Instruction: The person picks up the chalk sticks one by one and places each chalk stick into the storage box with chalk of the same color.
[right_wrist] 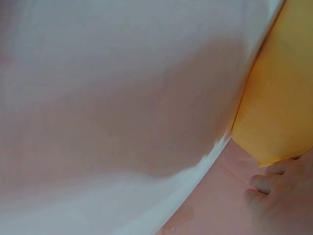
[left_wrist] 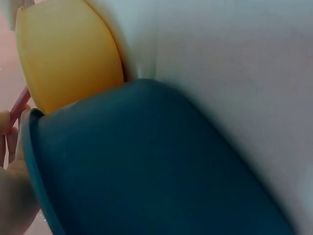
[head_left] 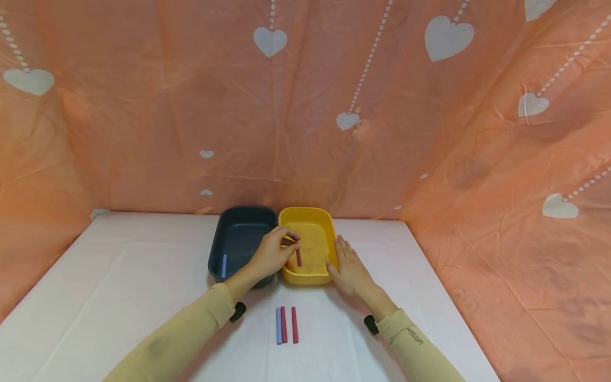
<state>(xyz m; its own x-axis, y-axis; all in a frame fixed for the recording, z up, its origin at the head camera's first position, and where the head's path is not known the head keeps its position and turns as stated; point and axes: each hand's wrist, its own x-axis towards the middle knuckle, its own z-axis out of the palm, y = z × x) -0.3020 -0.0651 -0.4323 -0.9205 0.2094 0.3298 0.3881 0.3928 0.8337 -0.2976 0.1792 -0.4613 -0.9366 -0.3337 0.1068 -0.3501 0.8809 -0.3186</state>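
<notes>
Over the left side of the yellow tray point(head_left: 286, 277), my left hand point(head_left: 269, 253) pinches a red chalk stick point(head_left: 298, 258) between thumb and fingers, its lower end pointing down into the tray. In the left wrist view the red chalk stick point(left_wrist: 20, 104) shows at the fingertips, beyond the dark blue tray's rim point(left_wrist: 36, 147). My right hand point(head_left: 352, 270) lies with straight fingers along the yellow tray's right wall. Those fingers point(right_wrist: 274, 183) appear at the yellow wall in the right wrist view.
A blue chalk stick point(head_left: 224, 266) leans inside the dark blue tray point(head_left: 214, 241), which stands left of the yellow one. In front, one blue chalk stick point(head_left: 279, 326) and two red chalk sticks point(head_left: 295, 324) lie on the white tabletop point(head_left: 143, 286). An orange curtain point(head_left: 238, 106) hangs behind.
</notes>
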